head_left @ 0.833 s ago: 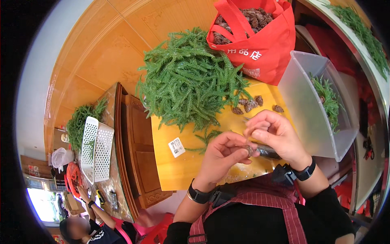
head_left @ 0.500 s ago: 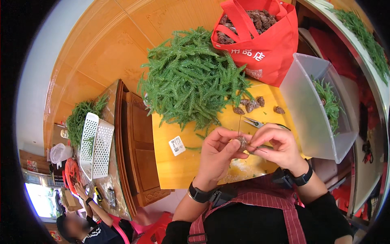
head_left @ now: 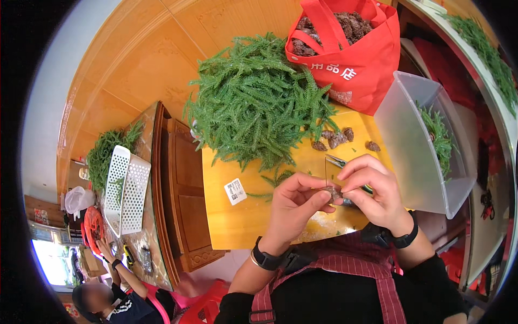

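Observation:
Above the yellow table, a small brown pine cone (head_left: 333,193) is pinched in the fingers of my left hand (head_left: 294,208). A thin dark wire (head_left: 326,174) stands up from the cone. Against the cone's right side, the thumb and fingertips of my right hand (head_left: 375,191) are closed, apparently on the wire's other end, which they mostly hide. Just beyond lie pliers (head_left: 335,161), partly covered by my right hand. Several loose pine cones (head_left: 338,140) rest behind them, left of a clear plastic bin (head_left: 415,162).
A big heap of green artificial pine sprigs (head_left: 259,102) fills the table's back left. Behind it stands a red bag (head_left: 350,70) of pine cones. A white label (head_left: 235,191) lies at left. Beyond, a person (head_left: 127,283) works at another table beside a white perforated basket (head_left: 132,189).
My right hand has rolled inward, its fingertips now closer to the cone. Both hands and the cone have shifted slightly right, and the wire end that showed below my right fingers is now hidden.

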Available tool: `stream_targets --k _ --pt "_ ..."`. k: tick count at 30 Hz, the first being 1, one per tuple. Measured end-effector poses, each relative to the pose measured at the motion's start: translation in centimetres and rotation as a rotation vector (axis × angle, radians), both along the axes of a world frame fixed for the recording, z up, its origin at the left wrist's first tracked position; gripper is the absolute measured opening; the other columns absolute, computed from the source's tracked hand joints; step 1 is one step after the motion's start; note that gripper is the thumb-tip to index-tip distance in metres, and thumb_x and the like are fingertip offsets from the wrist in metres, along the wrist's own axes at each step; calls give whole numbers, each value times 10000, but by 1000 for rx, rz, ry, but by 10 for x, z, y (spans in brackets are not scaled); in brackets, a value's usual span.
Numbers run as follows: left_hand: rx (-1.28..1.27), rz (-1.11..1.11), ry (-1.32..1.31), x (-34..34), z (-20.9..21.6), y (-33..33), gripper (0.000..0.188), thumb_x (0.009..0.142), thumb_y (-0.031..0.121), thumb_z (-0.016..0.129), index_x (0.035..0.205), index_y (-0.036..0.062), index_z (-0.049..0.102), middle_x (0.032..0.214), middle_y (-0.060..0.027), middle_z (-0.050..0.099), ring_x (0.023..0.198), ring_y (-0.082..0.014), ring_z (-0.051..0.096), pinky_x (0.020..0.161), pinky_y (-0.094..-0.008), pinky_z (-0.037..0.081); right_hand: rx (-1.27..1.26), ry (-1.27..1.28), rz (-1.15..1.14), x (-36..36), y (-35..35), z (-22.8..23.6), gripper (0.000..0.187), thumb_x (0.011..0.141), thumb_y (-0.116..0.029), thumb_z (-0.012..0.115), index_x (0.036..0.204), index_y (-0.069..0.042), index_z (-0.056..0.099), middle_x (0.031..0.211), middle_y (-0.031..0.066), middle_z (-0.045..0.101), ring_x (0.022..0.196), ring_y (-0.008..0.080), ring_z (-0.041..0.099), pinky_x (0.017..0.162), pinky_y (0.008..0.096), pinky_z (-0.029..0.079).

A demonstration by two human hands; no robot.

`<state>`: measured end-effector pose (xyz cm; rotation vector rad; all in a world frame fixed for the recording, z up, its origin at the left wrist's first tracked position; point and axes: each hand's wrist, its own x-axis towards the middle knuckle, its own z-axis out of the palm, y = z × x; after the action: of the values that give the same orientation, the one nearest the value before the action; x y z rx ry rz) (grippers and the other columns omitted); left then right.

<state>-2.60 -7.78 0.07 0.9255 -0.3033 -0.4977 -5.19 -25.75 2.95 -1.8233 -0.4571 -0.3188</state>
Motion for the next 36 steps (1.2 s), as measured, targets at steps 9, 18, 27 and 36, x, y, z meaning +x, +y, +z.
stream_targets --k 9,18,27,36 --pt "15 -7 -10 1 -4 1 142 856 40 557 974 8 484 996 -177 605 837 -286 644 635 -332 572 337 218 163 1 2 -15 67 855 -86 545 872 -31 513 1004 142 546 871 178 542 787 309 443" --pt "14 -29 -102 0 -1 0 149 842 -51 540 984 -6 535 1000 -130 606 885 -219 630 721 -294 549 213 139 150 1 0 -8 58 870 -80 519 894 -28 522 1008 152 564 923 226 572 815 346 454" --pt "127 -22 -155 -3 3 1 99 839 -33 550 934 -9 534 947 -140 602 823 -233 647 653 -297 556 165 187 181 3 -1 1 84 838 -94 568 850 -18 531 926 147 596 894 225 580 793 338 459" --pt "106 17 -189 -6 2 -2 110 835 -26 559 938 -7 523 924 -134 582 772 -215 643 617 -284 552 509 278 191 1 8 -10 118 789 -31 629 831 -14 520 916 132 585 878 177 565 761 287 464"
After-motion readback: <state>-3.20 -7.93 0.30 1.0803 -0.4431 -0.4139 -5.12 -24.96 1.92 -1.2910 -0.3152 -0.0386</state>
